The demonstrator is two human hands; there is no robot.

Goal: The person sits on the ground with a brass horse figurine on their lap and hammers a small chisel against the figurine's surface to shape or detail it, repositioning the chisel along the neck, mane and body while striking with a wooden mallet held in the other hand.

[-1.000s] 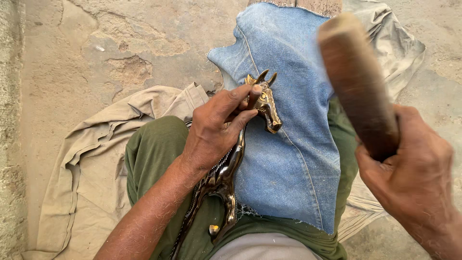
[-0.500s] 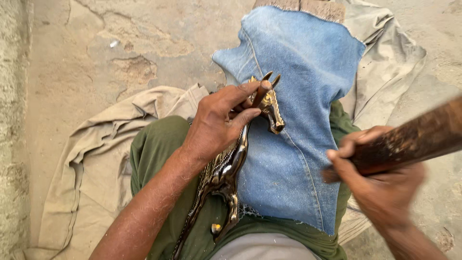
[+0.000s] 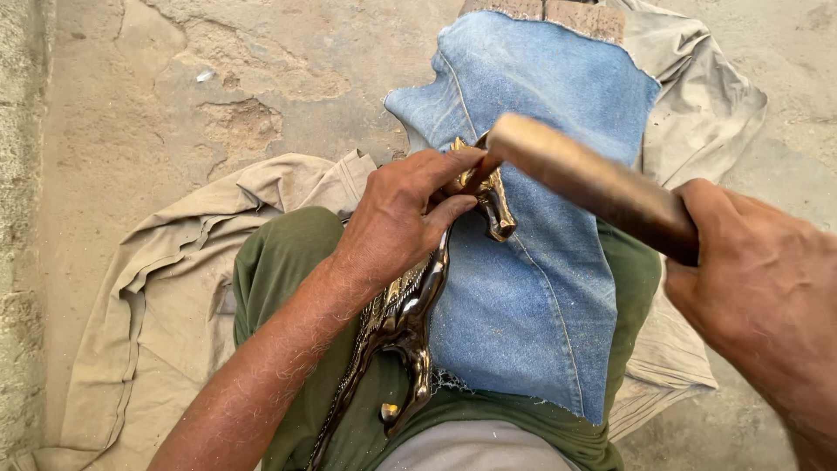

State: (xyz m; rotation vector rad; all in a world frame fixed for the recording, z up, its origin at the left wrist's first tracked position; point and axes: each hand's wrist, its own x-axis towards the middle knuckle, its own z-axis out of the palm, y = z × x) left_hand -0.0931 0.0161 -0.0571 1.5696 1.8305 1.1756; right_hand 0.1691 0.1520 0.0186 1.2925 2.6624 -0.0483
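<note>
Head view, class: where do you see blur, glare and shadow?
Head view: the wooden tool in the right hand is softly blurred; glare glints on the brass figure gripped by the left hand; daylight is flat, with faint shadows in the beige cloth.

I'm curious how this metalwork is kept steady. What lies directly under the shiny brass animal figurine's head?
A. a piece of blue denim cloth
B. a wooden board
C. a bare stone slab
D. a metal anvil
A: the shiny brass animal figurine, gripped by the left hand, rests its head on the blue denim cloth.
</note>
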